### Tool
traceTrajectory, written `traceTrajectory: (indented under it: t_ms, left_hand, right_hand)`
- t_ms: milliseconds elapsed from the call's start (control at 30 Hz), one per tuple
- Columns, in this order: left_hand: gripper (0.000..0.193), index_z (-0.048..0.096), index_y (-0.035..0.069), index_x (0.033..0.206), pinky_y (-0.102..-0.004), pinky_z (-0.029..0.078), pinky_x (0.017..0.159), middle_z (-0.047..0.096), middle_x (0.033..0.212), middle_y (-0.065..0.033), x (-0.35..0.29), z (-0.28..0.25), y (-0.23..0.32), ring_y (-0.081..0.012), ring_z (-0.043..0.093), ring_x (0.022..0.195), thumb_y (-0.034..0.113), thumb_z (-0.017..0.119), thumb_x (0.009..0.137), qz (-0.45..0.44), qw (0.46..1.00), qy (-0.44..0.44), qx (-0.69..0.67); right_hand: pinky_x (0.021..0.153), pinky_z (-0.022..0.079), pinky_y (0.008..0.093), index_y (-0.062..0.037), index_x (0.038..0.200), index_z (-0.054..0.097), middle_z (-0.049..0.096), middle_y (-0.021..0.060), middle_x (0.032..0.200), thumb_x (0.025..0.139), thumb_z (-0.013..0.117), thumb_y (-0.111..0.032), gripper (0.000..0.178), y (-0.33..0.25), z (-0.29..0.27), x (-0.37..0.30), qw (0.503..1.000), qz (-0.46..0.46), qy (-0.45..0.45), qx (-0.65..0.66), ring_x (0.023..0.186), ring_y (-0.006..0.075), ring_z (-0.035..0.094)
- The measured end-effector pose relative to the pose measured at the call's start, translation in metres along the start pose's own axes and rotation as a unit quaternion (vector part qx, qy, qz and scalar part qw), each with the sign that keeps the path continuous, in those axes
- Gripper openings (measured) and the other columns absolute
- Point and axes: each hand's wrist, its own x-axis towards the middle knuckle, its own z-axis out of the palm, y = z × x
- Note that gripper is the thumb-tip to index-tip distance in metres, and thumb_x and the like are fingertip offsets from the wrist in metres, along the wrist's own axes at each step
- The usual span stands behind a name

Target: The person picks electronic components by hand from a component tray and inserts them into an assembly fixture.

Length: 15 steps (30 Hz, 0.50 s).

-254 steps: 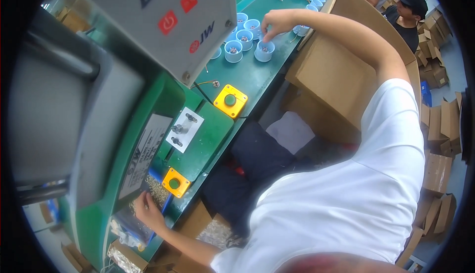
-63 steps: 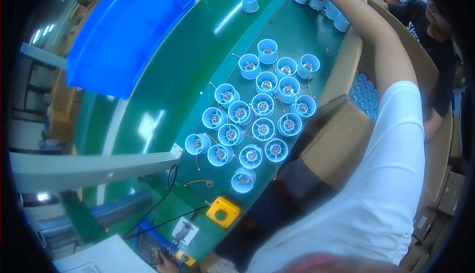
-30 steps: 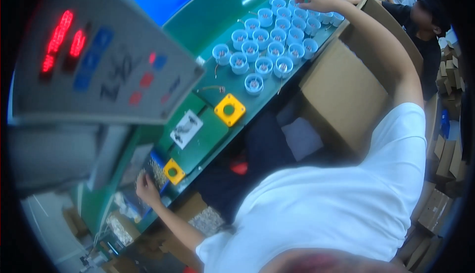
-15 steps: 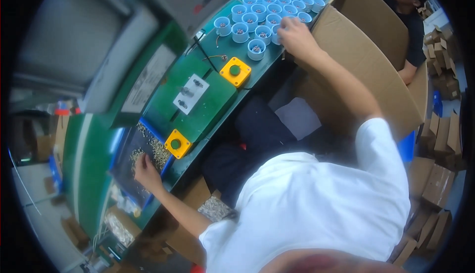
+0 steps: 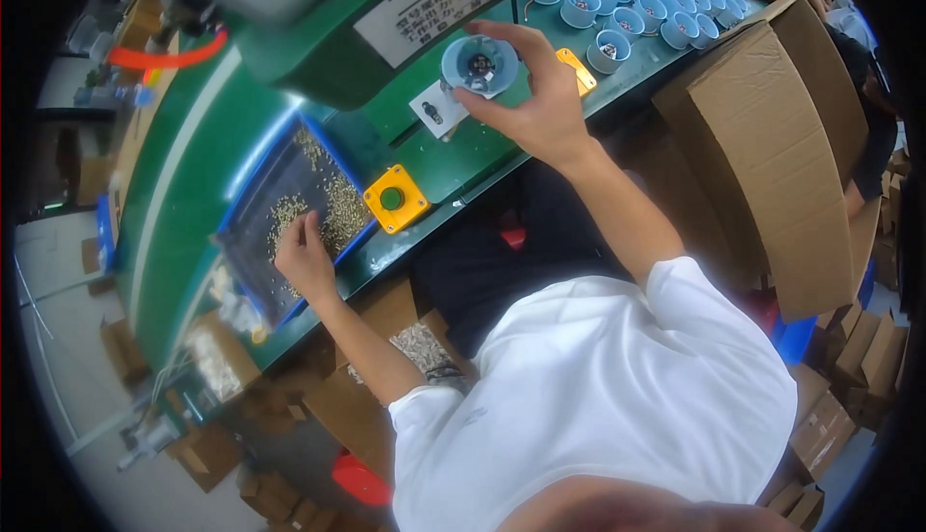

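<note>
One blue cup (image 5: 461, 61) held in my right hand (image 5: 542, 98) over the white plate (image 5: 449, 119); clustered cups (image 5: 652, 9) stand unhandled; my left hand (image 5: 305, 260) narrowed at the tray (image 5: 247, 245), holding I cannot tell what

The light-blue cup (image 5: 479, 61) is round, its open end facing up, with a small metallic and dark component seated centrally inside. The right hand (image 5: 545, 112) grips its wall between thumb and fingers. Small brass-coloured pieces (image 5: 344, 206) lie loose in heaps within the dark, blue-rimmed tray (image 5: 254, 260), at the left hand's (image 5: 305, 257) fingertips.
</note>
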Motion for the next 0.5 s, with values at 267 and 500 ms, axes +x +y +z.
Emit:
traceTrajectory:
  t_ms: [267, 500]
  left_hand:
    - [0.025, 0.076, -0.003, 0.101, -0.0309, 0.052, 0.068, 0.073, 0.08, -0.0144, -0.002, -0.002, 0.005, -0.0161, 0.065, 0.069, 0.021, 0.077, 0.095, -0.006, 1.0, -0.01, 0.013]
    - [0.024, 0.077, -0.002, 0.101, -0.0311, 0.052, 0.068, 0.074, 0.08, -0.0147, -0.003, -0.002, 0.009, -0.0162, 0.066, 0.069, 0.02, 0.078, 0.094, 0.0, 1.0, -0.001, 0.027]
  right_hand:
    - [0.098, 0.054, 0.0349, -0.0015, 0.127, 0.061, 0.069, 0.0112, 0.121, 0.076, 0.092, -0.018, 0.063, -0.006, 0.012, 0.004, 0.998, -0.055, 0.028, 0.021, 0.114, 0.0236, 0.068]
    - [0.097, 0.052, 0.0385, -0.0018, 0.123, 0.064, 0.068, 0.0131, 0.117, 0.078, 0.09, -0.028, 0.058, -0.012, 0.015, 0.015, 0.994, -0.047, -0.015, -0.102, 0.112, 0.0297, 0.066]
